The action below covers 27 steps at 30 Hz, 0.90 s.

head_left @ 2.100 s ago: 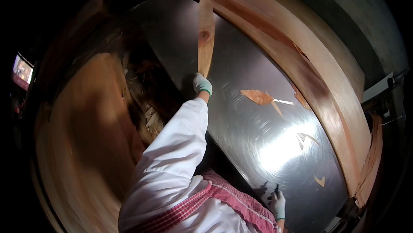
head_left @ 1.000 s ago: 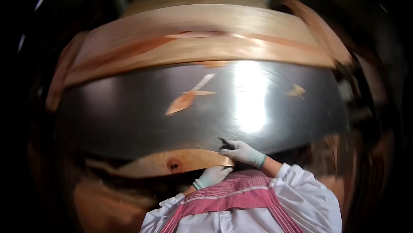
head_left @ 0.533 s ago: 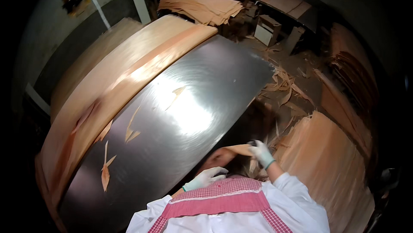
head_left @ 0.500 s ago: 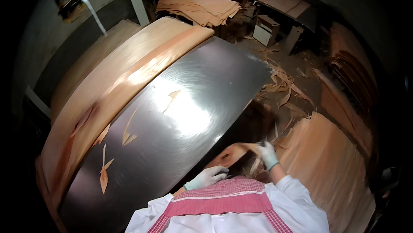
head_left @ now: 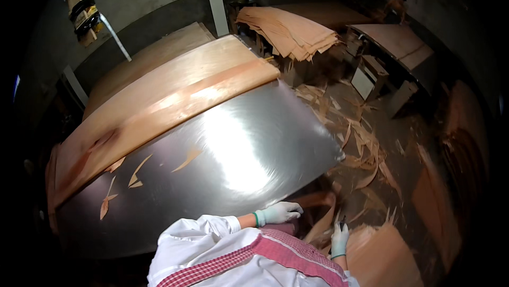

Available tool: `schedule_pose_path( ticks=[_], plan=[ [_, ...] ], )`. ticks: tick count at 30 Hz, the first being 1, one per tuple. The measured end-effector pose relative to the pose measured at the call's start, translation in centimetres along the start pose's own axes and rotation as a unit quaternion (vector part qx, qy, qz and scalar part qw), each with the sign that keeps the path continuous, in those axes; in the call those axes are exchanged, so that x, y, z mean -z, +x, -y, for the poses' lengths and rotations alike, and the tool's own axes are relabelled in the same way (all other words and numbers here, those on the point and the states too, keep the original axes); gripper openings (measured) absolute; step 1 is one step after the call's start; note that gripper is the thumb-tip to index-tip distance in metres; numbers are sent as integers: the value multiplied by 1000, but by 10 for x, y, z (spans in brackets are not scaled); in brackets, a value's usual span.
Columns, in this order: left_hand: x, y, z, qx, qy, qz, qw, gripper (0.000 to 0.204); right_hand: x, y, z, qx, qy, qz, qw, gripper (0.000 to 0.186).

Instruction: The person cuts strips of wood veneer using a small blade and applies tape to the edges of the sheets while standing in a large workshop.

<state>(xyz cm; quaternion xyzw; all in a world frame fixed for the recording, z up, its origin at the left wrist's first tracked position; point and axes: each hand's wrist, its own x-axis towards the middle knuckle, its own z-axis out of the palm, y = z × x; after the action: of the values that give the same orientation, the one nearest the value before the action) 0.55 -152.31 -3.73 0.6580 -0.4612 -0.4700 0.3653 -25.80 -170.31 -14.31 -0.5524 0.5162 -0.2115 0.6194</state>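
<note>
My gloved left hand is at the metal-topped table's near edge, fingers slightly bent and apart, holding nothing visible. My gloved right hand, lower and to its right, is closed on a small dark tool that I cannot make out clearly. A reddish veneer strip hangs low just beyond both hands, below the table edge. Several thin veneer scraps lie on the metal top. A long veneer sheet with reddish streaks runs along its far side. A veneer stack stands beside my right hand.
Loose offcuts litter the floor on the right, near more veneer stacks. At the back are a pile of sheets, a wooden cabinet and a co-worker at another table. A white post stands against the wall.
The view has swung round to the right. The knotted veneer strip, earlier in my left hand, has dropped below the table edge. My left hand is free; my right has moved down and right.
</note>
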Motion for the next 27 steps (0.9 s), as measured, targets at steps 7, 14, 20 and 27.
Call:
schedule_pose_path(
  ticks=[7, 14, 20, 27],
  plan=[
    [28, 210, -26, -25, -58, -88, 994, 25, 64, 156, 103, -49, -76, -21, 996, 19],
    [81, 360, -71, -49, -33, -158, 986, 25, 104, 324, 192, -108, 15, -3, 994, 28],
    [115, 453, -50, 37, -109, -316, 942, 26, 113, 509, 262, -30, -83, 115, 989, 21],
    [128, 496, -66, 135, -314, -380, 859, 24, 45, 692, 356, 61, -187, 231, 953, 22]
  ],
)
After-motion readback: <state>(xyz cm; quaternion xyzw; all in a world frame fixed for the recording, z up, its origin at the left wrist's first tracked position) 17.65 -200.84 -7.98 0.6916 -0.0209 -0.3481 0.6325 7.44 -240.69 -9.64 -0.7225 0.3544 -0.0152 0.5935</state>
